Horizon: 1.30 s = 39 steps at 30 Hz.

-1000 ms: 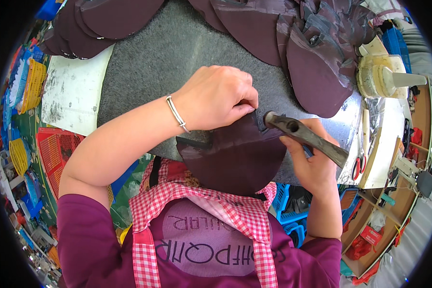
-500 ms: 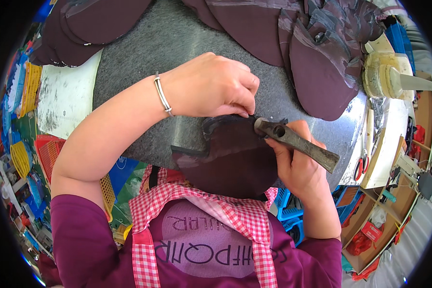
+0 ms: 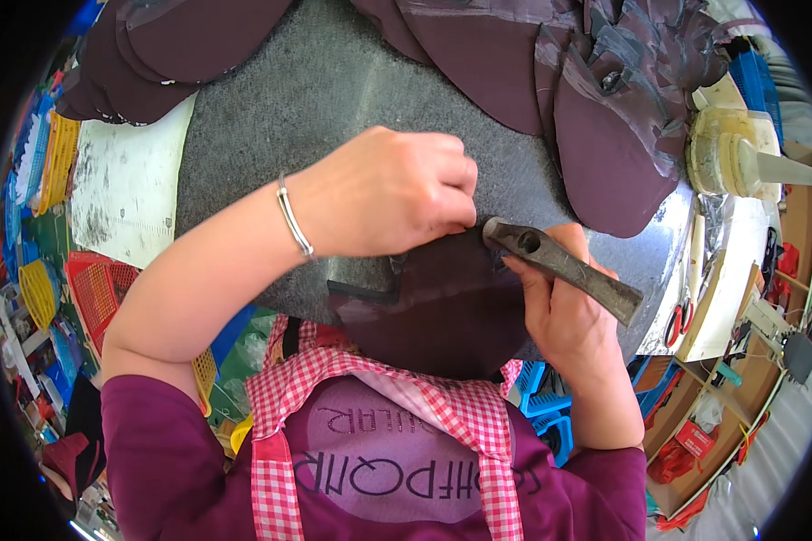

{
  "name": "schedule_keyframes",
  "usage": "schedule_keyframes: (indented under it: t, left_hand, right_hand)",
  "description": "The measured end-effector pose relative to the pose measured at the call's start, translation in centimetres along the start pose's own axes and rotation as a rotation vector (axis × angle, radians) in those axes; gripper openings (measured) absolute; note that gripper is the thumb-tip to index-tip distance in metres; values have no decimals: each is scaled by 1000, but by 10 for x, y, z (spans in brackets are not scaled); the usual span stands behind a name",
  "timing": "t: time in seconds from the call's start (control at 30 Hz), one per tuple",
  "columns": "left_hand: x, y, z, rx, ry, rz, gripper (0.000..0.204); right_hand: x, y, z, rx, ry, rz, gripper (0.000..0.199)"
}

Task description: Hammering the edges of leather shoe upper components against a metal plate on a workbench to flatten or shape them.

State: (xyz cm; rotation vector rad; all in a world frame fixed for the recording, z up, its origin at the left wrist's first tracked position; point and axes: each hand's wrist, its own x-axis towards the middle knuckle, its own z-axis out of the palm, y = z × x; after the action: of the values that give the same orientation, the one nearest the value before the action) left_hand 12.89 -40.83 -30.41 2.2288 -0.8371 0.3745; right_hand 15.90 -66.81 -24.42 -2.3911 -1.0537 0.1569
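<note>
A dark maroon, leather-like piece [image 3: 442,311] with a grey folded or thinned edge lies at the table's near edge, against my apron. My left hand [image 3: 397,194] is closed over its upper edge, with thumb and fingertips bent down at the rim; the exact pinch is partly hidden. In my right hand [image 3: 573,307] is a hammer [image 3: 577,275], its worn metal head slanting across the fingers. The round face of the hammer sits beside the piece's upper right edge, close to my left fingertips. My right fingers also reach the piece's right side.
Stacked maroon pieces [image 3: 203,41] lie at the far left, and a larger overlapping pile [image 3: 613,153] at the far right. On the right stand a pale round container [image 3: 722,149] and red-handled scissors [image 3: 679,320]. Coloured baskets [image 3: 99,288] flank the dark tabletop [image 3: 334,99].
My left hand has shifted slightly down and left along the piece's upper edge, its fist more tightly curled. The hammer and piece have moved slightly right in view.
</note>
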Motion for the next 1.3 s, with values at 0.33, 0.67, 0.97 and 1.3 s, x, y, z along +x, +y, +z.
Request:
schedule_keyframes:
  t: [0.33, 0.67, 0.97, 1.3]
  left_hand:
    - [-13, 27, 0, 105, -44, -189, 17]
    - [-25, 44, 4, 102, 13, -316, 15]
    - [-35, 44, 1, 38, 79, -363, 19]
    - [-43, 58, 0, 38, 126, -456, 15]
  right_hand:
    - [16, -6, -2, 1, -48, -53, 23]
    - [30, -21, -6, 62, -139, -10, 22]
    - [35, -17, -2, 129, -178, -61, 23]
    - [39, -23, 0, -36, -242, -176, 27]
